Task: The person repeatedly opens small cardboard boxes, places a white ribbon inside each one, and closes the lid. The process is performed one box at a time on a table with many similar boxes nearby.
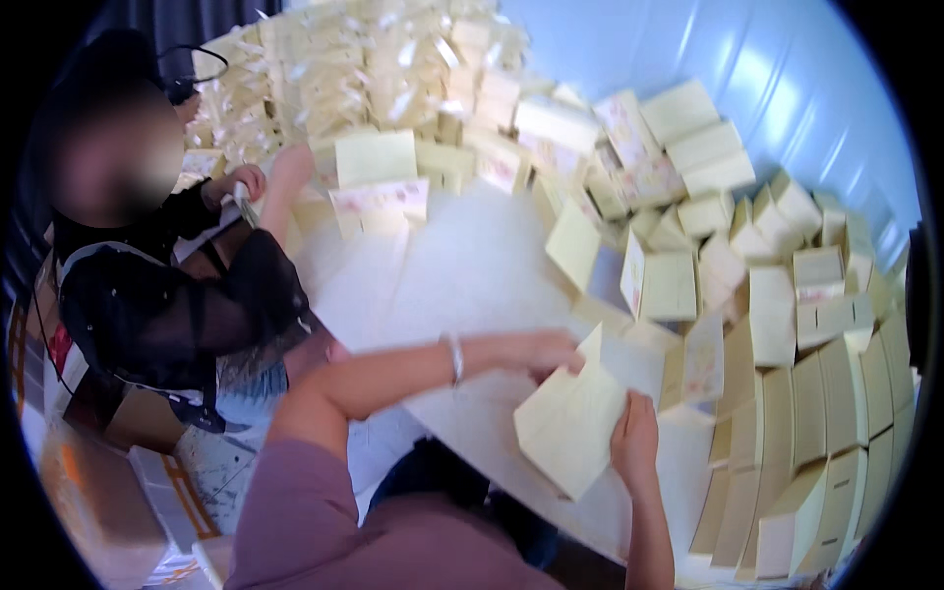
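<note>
**Inspector:** Item in hand is a flat, pale yellow carton blank (570, 423), unfolded or only partly folded, held low over the white table (462, 265), just in front of the person's body.

**Clerk:** Who has hold of it?

**Inspector:** Both hands. The left hand (536, 352) is closed on the upper edge, fingers curled over the top corner. The right hand (634, 438) grips the right-hand edge, thumb and fingers pinching the card between them. A bracelet (455, 359) sits on the left wrist.

**Clerk:** Handling properties?

**Inspector:** By my judgement: light, thin card, stiff along its panels and weak at the creases. It would bend or crumple under a careless squeeze, and the smooth face may slide. Best taken by opposite edges near the corners, as it is held now, not by the middle of a panel.

**Clerk:** Surroundings?

**Inspector:** To the right, a stack of folded boxes (816, 462) stands in rows, near the right hand. Beyond the blank, loose assembled boxes (678, 285) lie heaped at odd angles. At the far end a larger pile of cartons (393, 79) covers the table. A second person in a dark sleeve (197, 305) sits at the left, their own hand (246, 182) working on card there, well apart from the blank.
</note>
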{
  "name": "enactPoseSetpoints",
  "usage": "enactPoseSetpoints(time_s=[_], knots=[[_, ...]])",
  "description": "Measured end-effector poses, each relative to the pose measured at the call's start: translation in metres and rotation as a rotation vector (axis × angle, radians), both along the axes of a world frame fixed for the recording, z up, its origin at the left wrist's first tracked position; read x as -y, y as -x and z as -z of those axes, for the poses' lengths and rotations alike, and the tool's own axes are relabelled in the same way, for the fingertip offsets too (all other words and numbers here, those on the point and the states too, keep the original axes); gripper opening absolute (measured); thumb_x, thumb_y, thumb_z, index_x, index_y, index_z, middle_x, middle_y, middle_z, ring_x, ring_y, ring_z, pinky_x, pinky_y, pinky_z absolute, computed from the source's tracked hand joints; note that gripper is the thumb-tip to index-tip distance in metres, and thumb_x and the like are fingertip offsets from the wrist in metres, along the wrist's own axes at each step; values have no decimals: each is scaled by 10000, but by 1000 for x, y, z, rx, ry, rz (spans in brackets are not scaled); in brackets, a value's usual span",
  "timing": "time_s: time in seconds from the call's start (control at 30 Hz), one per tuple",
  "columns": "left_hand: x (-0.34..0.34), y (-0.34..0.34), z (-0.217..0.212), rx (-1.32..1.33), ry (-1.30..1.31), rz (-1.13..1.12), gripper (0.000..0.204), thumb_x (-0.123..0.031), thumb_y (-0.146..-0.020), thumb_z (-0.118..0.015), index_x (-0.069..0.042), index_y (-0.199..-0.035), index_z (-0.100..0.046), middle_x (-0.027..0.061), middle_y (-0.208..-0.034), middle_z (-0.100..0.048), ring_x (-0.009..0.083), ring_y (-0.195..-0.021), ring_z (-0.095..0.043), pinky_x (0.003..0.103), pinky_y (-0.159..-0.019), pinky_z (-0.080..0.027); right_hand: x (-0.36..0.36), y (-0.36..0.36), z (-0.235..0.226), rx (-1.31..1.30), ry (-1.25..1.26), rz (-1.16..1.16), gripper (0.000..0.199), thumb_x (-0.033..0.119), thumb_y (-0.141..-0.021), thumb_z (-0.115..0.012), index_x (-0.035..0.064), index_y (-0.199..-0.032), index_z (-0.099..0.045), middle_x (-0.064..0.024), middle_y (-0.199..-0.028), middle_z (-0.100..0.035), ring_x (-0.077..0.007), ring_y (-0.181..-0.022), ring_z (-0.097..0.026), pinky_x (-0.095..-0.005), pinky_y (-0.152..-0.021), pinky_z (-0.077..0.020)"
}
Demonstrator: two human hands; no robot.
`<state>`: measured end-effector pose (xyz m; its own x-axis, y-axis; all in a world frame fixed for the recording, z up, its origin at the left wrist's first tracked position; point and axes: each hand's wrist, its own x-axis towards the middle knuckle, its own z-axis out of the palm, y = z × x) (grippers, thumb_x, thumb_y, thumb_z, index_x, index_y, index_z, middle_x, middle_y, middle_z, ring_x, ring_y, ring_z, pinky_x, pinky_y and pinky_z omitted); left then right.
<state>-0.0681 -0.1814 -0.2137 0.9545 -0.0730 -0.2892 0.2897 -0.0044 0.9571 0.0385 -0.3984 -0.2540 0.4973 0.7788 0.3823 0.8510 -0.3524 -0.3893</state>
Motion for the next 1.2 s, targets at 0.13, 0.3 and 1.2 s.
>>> enactPoseSetpoints(time_s=[0.13,0.3,1.2], knots=[[26,35,4,-10,142,-206,413,-238,-813,-413,21,-1129,-463,89,-995,-542,142,-885,-524,268,-733,-430,-50,16,-14,103,152,-110,237,140,-788,-526,-1,-975,-491,-167,-893,-496,-324,-828,-471,-389,-743,-377],[26,62,30,156,253,-358,375,-202,-853,-372,22,-1143,-452,90,-1019,-539,133,-884,-523,271,-732,-433,-76,29,-32,-402,-141,-154,243,169,-687,-617,31,-840,-487,-97,-852,-486,-249,-813,-479,-349,-701,-394],[27,54,20,257,293,-590,459,-98,-797,-480,14,-1221,-345,116,-1134,-465,158,-1024,-468,266,-848,-380,-42,12,-27,16,346,-668,186,63,-678,-575,28,-842,-495,-67,-817,-488,-180,-852,-480,-294,-724,-399]])
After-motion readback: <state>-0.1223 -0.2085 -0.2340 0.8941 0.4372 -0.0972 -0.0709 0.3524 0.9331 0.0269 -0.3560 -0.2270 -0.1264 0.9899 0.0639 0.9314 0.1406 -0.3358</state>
